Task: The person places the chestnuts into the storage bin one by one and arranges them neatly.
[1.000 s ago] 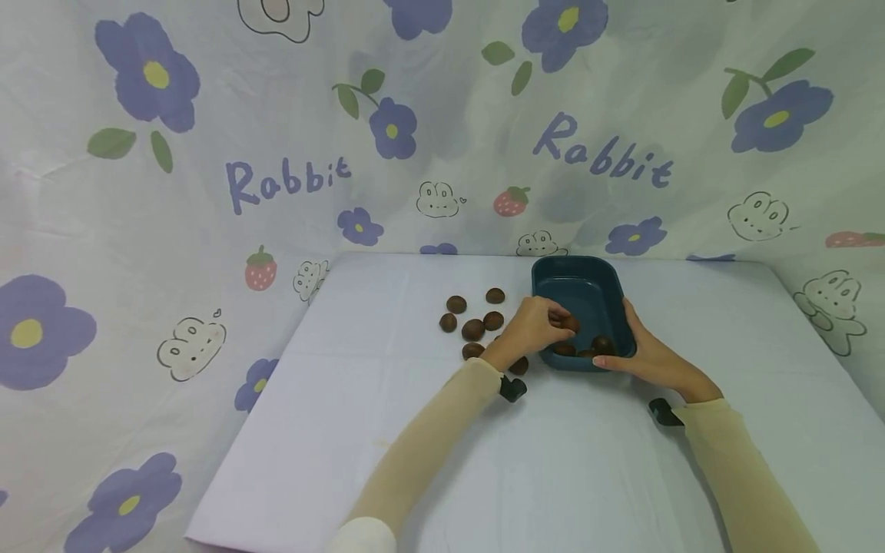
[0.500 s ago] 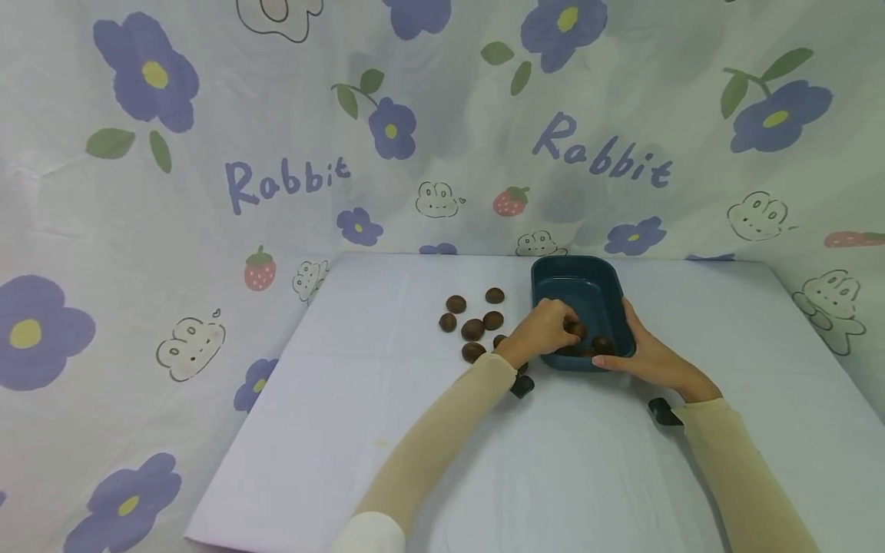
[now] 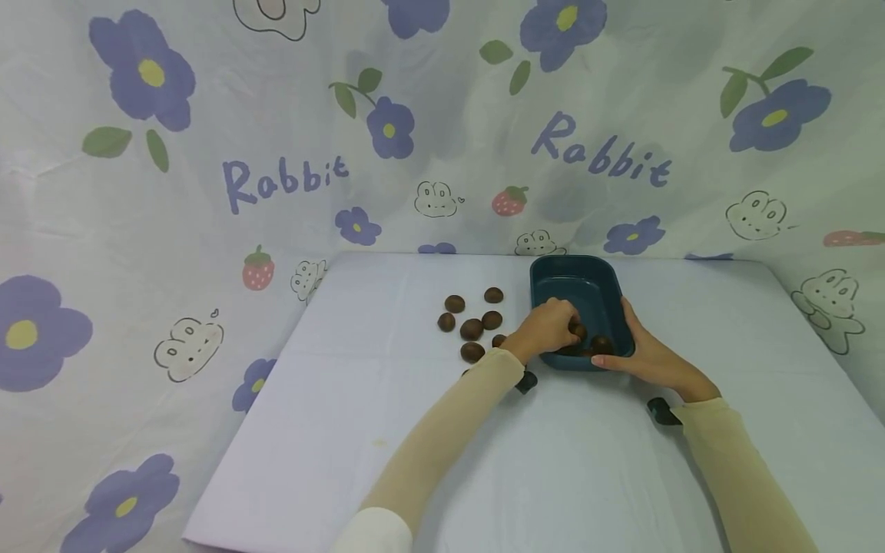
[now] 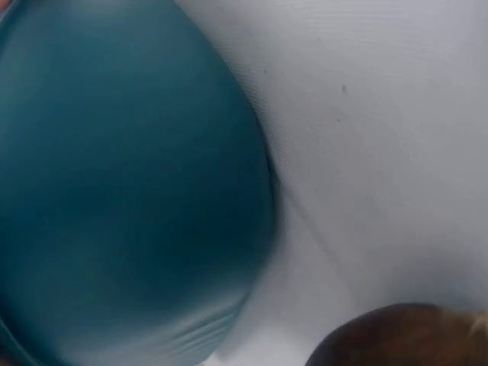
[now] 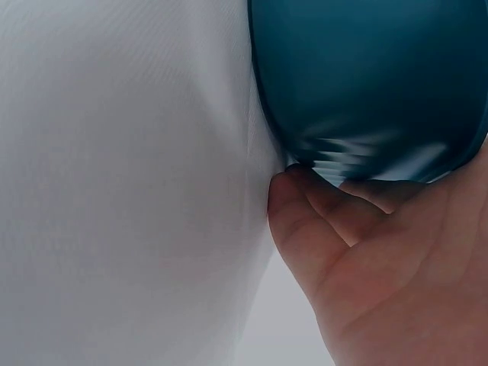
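A dark teal rectangular dish (image 3: 583,288) stands on the white table, with a few brown chestnuts (image 3: 601,345) at its near end. My left hand (image 3: 546,329) reaches over the dish's left rim and pinches a chestnut (image 3: 579,331) low inside it, its fingertips partly hidden. My right hand (image 3: 650,359) grips the dish at its near right corner, thumb over the near rim. In the right wrist view, fingers (image 5: 305,229) press against the dish's outer wall (image 5: 366,91). The left wrist view has the dish wall (image 4: 130,152) and part of a chestnut (image 4: 404,339), but not my left fingers.
Several loose chestnuts (image 3: 472,329) lie on the tabletop (image 3: 387,338) left of the dish, some partly hidden by my left wrist and sleeve. A curtain (image 3: 290,100) printed with flowers and rabbits hangs behind the table.
My left hand has moved slightly right and lower into the dish with its chestnut, then almost stopped. The right hand and the dish have stayed in place.
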`<state>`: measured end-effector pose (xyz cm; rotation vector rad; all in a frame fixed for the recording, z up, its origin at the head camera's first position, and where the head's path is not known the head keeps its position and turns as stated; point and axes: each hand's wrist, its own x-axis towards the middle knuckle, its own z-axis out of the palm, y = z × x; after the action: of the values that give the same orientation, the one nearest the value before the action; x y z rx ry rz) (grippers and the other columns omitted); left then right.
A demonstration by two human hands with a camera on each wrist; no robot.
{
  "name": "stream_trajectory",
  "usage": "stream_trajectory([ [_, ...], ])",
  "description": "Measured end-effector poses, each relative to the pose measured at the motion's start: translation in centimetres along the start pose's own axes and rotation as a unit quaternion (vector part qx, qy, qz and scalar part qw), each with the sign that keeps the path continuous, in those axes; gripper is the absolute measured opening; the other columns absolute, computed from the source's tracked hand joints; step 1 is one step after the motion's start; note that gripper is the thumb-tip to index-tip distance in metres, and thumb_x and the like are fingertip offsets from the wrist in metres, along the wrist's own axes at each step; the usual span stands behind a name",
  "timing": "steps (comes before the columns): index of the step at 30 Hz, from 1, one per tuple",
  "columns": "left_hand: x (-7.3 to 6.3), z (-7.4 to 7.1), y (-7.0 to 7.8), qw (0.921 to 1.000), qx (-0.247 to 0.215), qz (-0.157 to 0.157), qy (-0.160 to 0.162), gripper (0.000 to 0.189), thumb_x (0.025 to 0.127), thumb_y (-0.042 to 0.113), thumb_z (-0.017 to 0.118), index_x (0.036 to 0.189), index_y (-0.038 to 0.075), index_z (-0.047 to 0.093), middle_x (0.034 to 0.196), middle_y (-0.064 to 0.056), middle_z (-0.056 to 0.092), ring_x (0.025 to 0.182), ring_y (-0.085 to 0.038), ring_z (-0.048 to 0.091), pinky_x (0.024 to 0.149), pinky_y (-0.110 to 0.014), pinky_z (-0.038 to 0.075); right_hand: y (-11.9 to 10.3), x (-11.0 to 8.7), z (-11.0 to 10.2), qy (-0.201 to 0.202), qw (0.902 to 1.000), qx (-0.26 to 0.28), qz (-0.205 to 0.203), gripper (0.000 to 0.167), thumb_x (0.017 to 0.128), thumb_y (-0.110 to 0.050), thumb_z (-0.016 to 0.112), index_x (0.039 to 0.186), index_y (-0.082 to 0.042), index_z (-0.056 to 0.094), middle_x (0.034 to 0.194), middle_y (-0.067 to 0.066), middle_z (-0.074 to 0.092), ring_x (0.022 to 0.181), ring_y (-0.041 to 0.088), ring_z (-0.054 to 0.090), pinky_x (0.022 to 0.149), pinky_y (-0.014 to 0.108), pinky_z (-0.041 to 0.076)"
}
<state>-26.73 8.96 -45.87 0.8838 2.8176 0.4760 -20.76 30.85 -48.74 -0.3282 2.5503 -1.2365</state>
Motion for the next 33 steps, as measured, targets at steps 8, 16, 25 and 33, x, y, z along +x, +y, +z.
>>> stream_trajectory([
  [8,0.15,0.01,0.52,0.9996,-0.003,-0.012,-0.025,0.028,0.091,0.026,0.081,0.117,0.016,0.077,0.112,0.004,0.077,0.092,-0.006,0.069,0.078,-0.022,0.058,-0.10,-0.12,0.00,-0.004,1.0000,0.005,0.000,0.130,0.091,-0.043,0.077,0.157,-0.030,-0.034,0.171,0.006,-0.028,0.158,0.052,-0.012,0.114,0.084,0.010],
  [16,0.34,0.13,0.77,0.9997,0.001,-0.010,-0.020,0.026,0.091,0.026,0.081,0.115,0.017,0.078,0.110,0.005,0.076,0.091,-0.005,0.068,0.077,-0.021,0.057,0.03,-0.14,-0.05,-0.001,1.0000,0.001,0.005,0.130,0.091,-0.045,0.077,0.158,-0.029,-0.034,0.171,0.007,-0.028,0.158,0.052,-0.011,0.114,0.084,0.011],
  [25,0.26,0.25,0.67,0.9996,-0.001,0.003,-0.027,0.023,0.094,0.024,0.078,0.116,0.017,0.077,0.111,0.005,0.077,0.091,-0.006,0.070,0.076,-0.021,0.057,0.05,-0.22,-0.03,-0.002,1.0000,0.002,-0.001,0.129,0.092,-0.044,0.076,0.157,-0.030,-0.034,0.171,0.005,-0.028,0.158,0.052,-0.010,0.113,0.085,0.011],
  [33,-0.40,-0.55,-0.19,0.9975,-0.052,0.040,0.025,0.035,0.096,0.028,0.075,0.127,0.013,0.073,0.128,0.001,0.074,0.115,-0.010,0.070,0.096,-0.018,0.056,-0.42,-0.23,-0.05,-0.007,0.9999,-0.011,0.011,0.129,0.092,-0.047,0.075,0.156,-0.031,-0.035,0.171,0.008,-0.029,0.157,0.056,-0.007,0.111,0.085,0.015],
])
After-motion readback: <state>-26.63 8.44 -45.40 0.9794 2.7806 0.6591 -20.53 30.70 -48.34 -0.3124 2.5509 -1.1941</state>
